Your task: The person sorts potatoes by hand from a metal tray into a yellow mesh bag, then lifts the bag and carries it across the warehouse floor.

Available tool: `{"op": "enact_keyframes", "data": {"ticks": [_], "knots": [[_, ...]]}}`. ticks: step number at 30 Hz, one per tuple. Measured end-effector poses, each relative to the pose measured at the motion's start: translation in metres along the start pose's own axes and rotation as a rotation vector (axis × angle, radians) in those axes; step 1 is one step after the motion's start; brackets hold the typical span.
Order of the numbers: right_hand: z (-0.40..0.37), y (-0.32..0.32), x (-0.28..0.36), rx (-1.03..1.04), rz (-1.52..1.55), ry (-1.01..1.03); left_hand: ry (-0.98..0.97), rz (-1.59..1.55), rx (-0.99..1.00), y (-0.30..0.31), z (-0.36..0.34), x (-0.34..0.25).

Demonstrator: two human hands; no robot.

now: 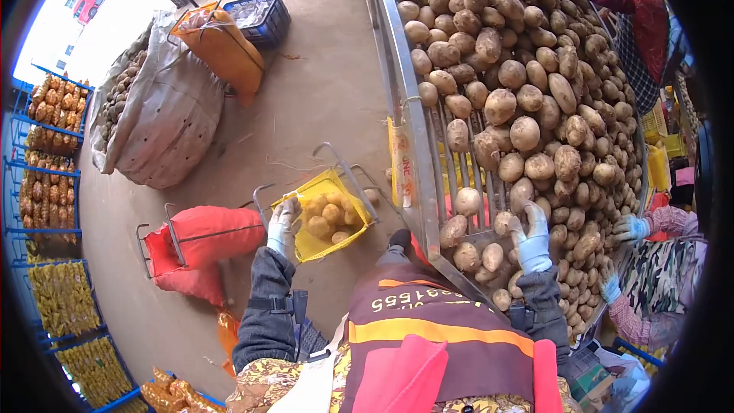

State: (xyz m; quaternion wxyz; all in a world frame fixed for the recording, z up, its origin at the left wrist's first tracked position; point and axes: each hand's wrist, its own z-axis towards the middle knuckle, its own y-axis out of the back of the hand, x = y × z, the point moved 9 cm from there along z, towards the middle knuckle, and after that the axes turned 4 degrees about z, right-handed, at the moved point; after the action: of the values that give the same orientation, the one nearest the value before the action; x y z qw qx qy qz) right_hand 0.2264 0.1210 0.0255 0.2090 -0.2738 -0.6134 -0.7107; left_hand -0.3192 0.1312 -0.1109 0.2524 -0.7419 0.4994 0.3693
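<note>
While the left hand [282, 226] clamps the limp bag [307, 249] by its rim, the right hand [532, 242] rests on firm, heavy potatoes [468, 201] under its palm – grip unclear – best cupped whole.

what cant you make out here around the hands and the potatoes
Head view, left hand at the rim of the yellow bag: the glove hides whether the fingers close on it.
Right hand on the potatoes: its own back hides the palm, so a grasp is unclear.
Apron print: upside down, partly lost in a fold.
Co-worker at the right edge: mostly cut off by the dark lens rim.
</note>
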Motion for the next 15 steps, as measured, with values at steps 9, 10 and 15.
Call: {"op": "enact_keyframes", "data": {"ticks": [9, 10, 15], "knots": [[-0.02, -0.106, 0.05, 0.515, -0.325, 0.117, -1.299, 1.293, 0.522, -0.291, -0.145, -0.042], [-0.026, -0.097, 0.053, 0.557, -0.288, 0.134, -1.353, 1.358, 0.64, -0.312, -0.163, -0.027], [-0.104, -0.049, -0.005, 0.491, -0.466, 0.17, -1.249, 1.798, 0.978, -0.363, -0.198, 0.043]]}}
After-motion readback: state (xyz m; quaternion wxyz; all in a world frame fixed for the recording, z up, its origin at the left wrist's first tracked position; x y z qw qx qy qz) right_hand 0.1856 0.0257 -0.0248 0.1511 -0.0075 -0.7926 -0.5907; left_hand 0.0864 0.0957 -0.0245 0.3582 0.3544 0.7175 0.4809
